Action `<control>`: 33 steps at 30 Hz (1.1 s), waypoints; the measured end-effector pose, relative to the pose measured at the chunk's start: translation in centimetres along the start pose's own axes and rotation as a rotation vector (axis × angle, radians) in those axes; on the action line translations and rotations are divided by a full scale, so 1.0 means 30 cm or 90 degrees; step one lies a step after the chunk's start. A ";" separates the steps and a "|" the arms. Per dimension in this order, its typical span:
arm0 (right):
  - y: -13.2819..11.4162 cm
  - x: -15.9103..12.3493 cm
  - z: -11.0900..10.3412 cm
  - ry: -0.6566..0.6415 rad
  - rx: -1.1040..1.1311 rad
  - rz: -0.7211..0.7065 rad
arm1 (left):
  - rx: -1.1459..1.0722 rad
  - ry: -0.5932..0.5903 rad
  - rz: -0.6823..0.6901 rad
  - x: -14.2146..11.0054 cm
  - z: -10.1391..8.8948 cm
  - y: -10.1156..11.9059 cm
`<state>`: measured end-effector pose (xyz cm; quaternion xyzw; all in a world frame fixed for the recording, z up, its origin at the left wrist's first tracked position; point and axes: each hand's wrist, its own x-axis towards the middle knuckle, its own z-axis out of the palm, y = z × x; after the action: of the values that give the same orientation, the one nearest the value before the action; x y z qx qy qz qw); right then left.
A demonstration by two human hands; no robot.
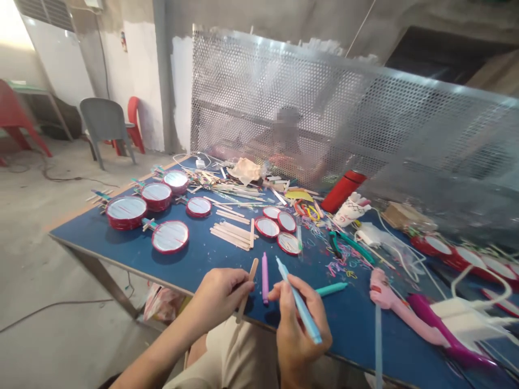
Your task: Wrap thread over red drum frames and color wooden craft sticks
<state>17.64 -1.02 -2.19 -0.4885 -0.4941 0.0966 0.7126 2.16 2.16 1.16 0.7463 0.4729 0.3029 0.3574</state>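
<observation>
Pinching blue pen [303, 312] in right hand [292, 340], stick [253, 268] in left hand [223, 293], got purple pen [265, 278] lying between their fingers.

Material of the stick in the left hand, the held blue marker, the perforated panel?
Stick: probably wood, matte and unpainted, given its pale tan tone. Marker: likely plastic, smooth, evenly coloured. Panel: looks like metal, silvery with glints along the top edge; could be coated.
</observation>
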 end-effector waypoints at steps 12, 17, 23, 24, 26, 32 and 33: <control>-0.025 0.011 -0.002 -0.052 0.070 -0.070 | 0.043 0.024 -0.008 -0.006 0.014 0.006; -0.022 0.024 -0.001 -0.062 0.060 -0.042 | 0.034 0.013 -0.018 -0.012 0.010 0.011; -0.014 0.042 0.019 -0.095 0.050 -0.066 | 0.022 0.027 -0.022 -0.014 0.009 0.017; -0.011 0.040 0.021 -0.107 0.053 -0.070 | 0.019 0.031 -0.019 -0.015 0.010 0.017; -0.002 0.031 0.019 -0.127 0.049 -0.099 | 0.016 0.036 -0.013 -0.016 0.013 0.018; 0.008 -0.017 -0.002 -0.072 -0.006 -0.085 | 0.019 0.049 -0.002 -0.021 0.018 0.025; 0.003 -0.022 -0.001 -0.063 -0.004 -0.057 | 0.022 0.052 0.000 -0.022 0.019 0.025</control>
<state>17.37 -1.40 -2.65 -0.4629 -0.5507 0.0869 0.6891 2.72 1.18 1.39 0.7392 0.4924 0.3249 0.3248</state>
